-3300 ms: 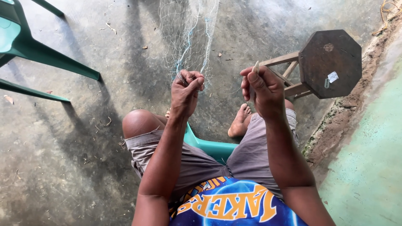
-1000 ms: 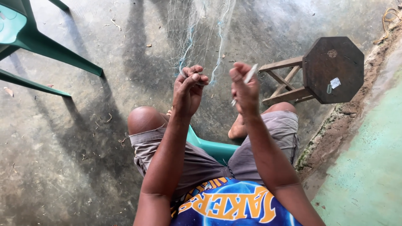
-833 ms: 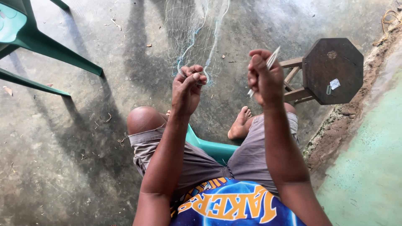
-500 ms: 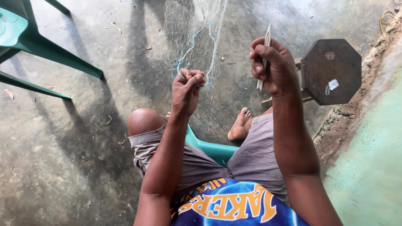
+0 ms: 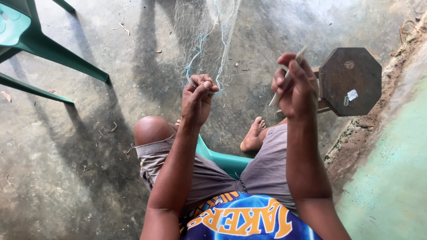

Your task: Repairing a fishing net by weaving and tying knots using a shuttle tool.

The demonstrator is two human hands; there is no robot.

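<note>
The left hand [image 5: 198,100] is raised in front of the seated person, fingers closed tight, pinching the lower edge of a fine, pale fishing net [image 5: 202,33]. The mesh and its light blue cord run from the fingertips up and away toward the top of the view, where the net hangs over the floor.

The right hand [image 5: 296,86] is held at about the same height, well apart from the left. Its fingers are curled shut around a slim, pale netting needle [image 5: 287,80], which slants up from below the palm and stands out past the fingertips. Whether a thread runs from the needle to the net cannot be told.

Both forearms rise from the lap. The person sits on a green plastic chair [image 5: 224,160], its seat edge showing between the knees, and wears grey shorts [image 5: 267,171] and a blue top with yellow lettering. One bare foot [image 5: 252,133] rests on the concrete floor [image 5: 66,169].

Just to the right of the right hand stands a dark wooden stool [image 5: 349,82] with an eight-sided top. A second green plastic chair [image 5: 31,49] stands at the upper left, well apart. A rough earthen edge [image 5: 356,138] borders the floor on the right.
</note>
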